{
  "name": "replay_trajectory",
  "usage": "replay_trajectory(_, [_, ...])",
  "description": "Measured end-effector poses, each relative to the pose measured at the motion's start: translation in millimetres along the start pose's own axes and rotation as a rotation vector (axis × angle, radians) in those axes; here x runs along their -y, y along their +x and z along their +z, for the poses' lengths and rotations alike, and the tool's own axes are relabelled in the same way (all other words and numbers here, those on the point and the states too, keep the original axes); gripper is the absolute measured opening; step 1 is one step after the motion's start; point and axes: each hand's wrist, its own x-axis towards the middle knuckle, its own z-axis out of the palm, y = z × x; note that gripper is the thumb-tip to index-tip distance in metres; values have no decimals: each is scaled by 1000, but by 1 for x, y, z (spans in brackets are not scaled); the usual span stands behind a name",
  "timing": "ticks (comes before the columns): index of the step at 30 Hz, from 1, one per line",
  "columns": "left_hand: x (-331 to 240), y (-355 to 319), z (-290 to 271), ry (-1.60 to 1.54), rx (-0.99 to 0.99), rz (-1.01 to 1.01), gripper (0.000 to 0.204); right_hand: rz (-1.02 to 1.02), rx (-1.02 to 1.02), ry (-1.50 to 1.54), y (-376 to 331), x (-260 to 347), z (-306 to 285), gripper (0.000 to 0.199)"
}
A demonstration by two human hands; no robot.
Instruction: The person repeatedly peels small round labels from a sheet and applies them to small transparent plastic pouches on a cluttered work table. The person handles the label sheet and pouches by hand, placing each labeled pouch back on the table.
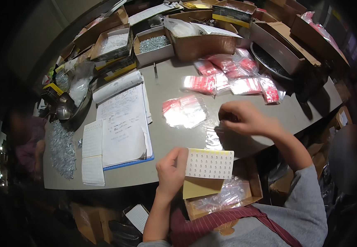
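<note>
Label sheet (209,163), white with rows of small printed figures, is held up to the right of the clipboard (129,163), at the near edge of the grey bench (170,78). Farthest left of the clipboard, beyond the bench's end, is a co-worker (28,144). Next, left of the clipboard, a heap of small shiny pieces (63,150) spreads over the bench, with a metal bowl (65,108) behind. A long strip of labels (92,144) lies against the clipboard's left side. Behind the clipboard, to its right, are a white carton (156,57) of small metal parts and a pen (156,72).

Right of the clipboard, the left hand (172,166) has its fingers closed on the label sheet's left edge; a yellow sheet (203,188) hangs below, partly hiding an open carton (256,186) of clear bags. Farther right of the clipboard lies a stack of red-and-clear bags (184,111). Then a clear bag (214,140) lies beside the right hand (244,119), whose fingers are curled close to the thumb; whether they grip anything, I cannot tell. Farthest right of the clipboard, more red-and-clear bags (244,84) crowd a dark basin (274,74).
</note>
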Motion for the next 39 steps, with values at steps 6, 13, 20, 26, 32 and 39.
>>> replay_trajectory(6, [5,-5,-8,-100,40,31,18,16,271,137,9,9,5,25])
replay_trajectory(13, [13,-19,-10,-328,-80,45,19,126,114,-177,8,19,33,32])
replay_trajectory(20, [18,-23,-16,-575,-221,34,25,-136,544,-210,-3,41,4,54])
replay_trajectory(26, [10,-19,-12,-522,-258,13,26,-10,-16,-458,22,4,26,44])
replay_trajectory(32, [18,-22,-14,-495,-158,76,24,117,175,-622,-9,18,26,50])
replay_trajectory(39, [9,-22,-13,-367,-155,46,30,26,216,-353,-19,21,-5,32])
